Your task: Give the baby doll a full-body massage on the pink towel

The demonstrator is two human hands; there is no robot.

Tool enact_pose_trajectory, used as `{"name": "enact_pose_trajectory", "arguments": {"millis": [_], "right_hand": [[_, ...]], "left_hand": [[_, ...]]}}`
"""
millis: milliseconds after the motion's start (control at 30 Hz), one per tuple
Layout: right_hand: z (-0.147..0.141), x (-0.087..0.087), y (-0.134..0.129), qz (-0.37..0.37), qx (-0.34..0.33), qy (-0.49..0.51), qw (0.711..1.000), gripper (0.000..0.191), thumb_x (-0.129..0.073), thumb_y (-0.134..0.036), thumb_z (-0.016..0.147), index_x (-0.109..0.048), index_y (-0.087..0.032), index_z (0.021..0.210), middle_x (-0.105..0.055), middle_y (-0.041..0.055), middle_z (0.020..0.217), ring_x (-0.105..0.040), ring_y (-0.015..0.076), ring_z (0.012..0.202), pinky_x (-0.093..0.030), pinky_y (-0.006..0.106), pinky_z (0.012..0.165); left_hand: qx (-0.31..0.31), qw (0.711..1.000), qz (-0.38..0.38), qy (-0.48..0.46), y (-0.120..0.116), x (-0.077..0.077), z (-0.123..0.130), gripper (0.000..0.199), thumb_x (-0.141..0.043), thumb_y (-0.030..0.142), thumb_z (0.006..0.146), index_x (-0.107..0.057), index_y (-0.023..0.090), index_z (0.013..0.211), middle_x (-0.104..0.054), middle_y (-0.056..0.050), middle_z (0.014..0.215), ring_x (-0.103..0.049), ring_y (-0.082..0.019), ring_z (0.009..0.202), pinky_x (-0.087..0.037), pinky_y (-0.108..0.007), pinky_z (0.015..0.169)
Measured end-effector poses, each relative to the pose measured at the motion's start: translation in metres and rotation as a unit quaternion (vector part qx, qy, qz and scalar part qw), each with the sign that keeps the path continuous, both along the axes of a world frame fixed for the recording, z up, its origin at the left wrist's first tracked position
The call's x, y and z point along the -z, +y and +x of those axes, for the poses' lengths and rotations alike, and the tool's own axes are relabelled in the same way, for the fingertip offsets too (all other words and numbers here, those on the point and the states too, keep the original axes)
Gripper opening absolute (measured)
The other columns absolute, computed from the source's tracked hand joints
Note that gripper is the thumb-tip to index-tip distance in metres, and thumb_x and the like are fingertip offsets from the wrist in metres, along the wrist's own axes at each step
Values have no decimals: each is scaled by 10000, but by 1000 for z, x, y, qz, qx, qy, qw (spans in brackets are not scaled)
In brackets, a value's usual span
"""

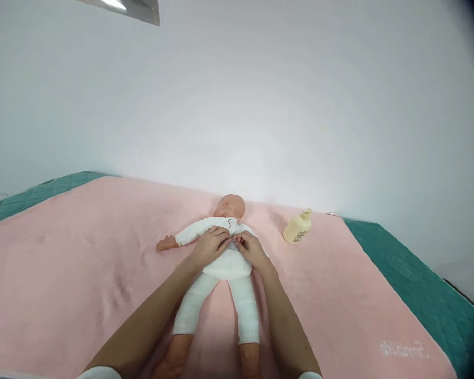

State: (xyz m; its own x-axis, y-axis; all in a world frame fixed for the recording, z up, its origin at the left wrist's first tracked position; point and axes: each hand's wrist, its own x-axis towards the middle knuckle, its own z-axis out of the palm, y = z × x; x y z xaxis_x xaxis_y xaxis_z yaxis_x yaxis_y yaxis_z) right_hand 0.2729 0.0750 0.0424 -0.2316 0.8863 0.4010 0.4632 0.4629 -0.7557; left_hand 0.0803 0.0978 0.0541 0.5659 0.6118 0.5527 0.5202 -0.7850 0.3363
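Observation:
A baby doll (232,204) in a white outfit lies with its bare feet towards me, its head turned to one side. My left hand (211,246) and my right hand (253,249) meet over the chest of the white top (226,266). The fingertips of both are pinched together on the cloth there, nearly touching each other. Exactly what is between them is too small to see. Above my fingers a short dark red mark shows near the neckline. The doll's arm on the left is stretched out, while my right hand partly hides the other.
A pale yellow pump bottle (297,227) stands to the right of the doll. Beneath everything a pink blanket (122,252) covers much of a green mattress (411,268). At the far side the bed meets a white wall (237,95).

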Motion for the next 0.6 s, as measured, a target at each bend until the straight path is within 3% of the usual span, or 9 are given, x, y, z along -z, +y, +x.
{"name": "enact_pose_trajectory", "arguments": {"millis": [233, 467, 600], "right_hand": [[-7, 9, -5, 38, 39, 20, 998, 175, -508, -217, 887, -672, -226, 948, -604, 36, 881, -577, 176, 823, -494, 309, 760], [-9, 12, -9, 131, 78, -4, 988, 236, -508, -218, 919, -673, -252, 1083, -625, 76, 1109, -538, 223, 1103, -452, 402, 991], [-10, 11, -10, 118, 62, -6, 991, 266, -495, -239, 937, -653, -257, 1150, -639, 65, 1158, -534, 217, 1147, -434, 404, 1025]], "left_hand": [[-16, 998, 30, -52, -4, 9, -1, 195, -456, 212, 947, -642, 192, 892, -669, -51, 981, -564, -206, 923, -471, -380, 842], [-51, 994, 53, -85, -6, 13, -2, 188, -472, 173, 936, -644, 194, 1008, -649, -69, 1104, -561, -215, 1065, -469, -402, 940], [-51, 995, 39, -73, -4, 14, -2, 206, -468, 191, 938, -637, 195, 1054, -661, -69, 1101, -574, -215, 1063, -471, -414, 946]]}}
